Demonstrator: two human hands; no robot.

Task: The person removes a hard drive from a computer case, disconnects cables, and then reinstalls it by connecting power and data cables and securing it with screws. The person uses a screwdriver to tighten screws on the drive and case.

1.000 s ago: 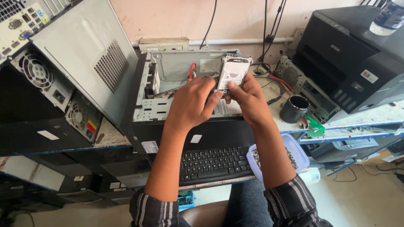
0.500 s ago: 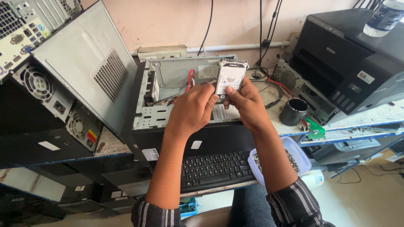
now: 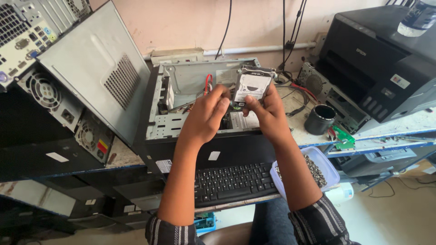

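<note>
- Cluttered repair bench [image 3: 408, 124] against a pink wall; several opened computer cases and a black printer [image 3: 381, 59] crowd it.
- Hard drive [image 3: 251, 86]: small flat rectangle, white label facing the camera, held up in the air above the open computer case [image 3: 200, 106], not resting on anything.
- Long axis of the drive runs roughly up and away from the person, tilted slightly to the right; its lower short edge is the gripped end.
- Right hand [image 3: 268, 113]: thumb and fingers pinched on the drive's lower right edge, palm below it. Closed on the drive.
- Left hand [image 3: 206, 115]: fingertips drawn together at the drive's lower left corner, touching it; whether it bears weight or only steadies, I cannot tell.
- Both hands sit below the drive, so it stands up from the fingers toward the wall; the right hand looks nearer its middle.
- Case interior lies directly beneath and behind the drive, red cable [image 3: 208, 84] visible just left of it.
- Nearer the person: black keyboard [image 3: 231, 181], and a clear plastic tub of screws [image 3: 313, 170] beside the right forearm.
- Black cylindrical cup [image 3: 320, 119] stands to the right of the case, well apart from the hands.
</note>
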